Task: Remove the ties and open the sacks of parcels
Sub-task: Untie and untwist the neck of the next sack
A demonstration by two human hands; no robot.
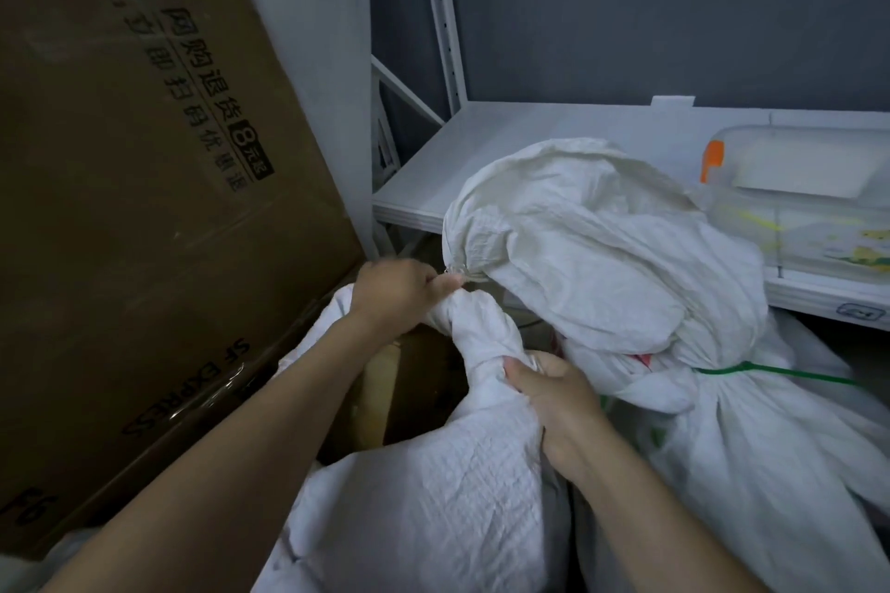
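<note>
A white woven sack (433, 496) lies in front of me with its neck (474, 327) bunched and twisted upward. My left hand (395, 289) pinches the top of that neck near a thin pale tie end (457, 277). My right hand (554, 404) grips the neck lower down, fingers curled into the cloth. Behind and to the right stands a second white sack (602, 255), its loose top flopped over and its neck cinched by a green tie (751, 368).
A big brown cardboard box (144, 159) with printed text leans at the left. A white metal shelf (481, 149) runs behind the sacks and carries a clear plastic package (794, 188) with an orange tab. Smaller cardboard (385, 376) shows between box and sack.
</note>
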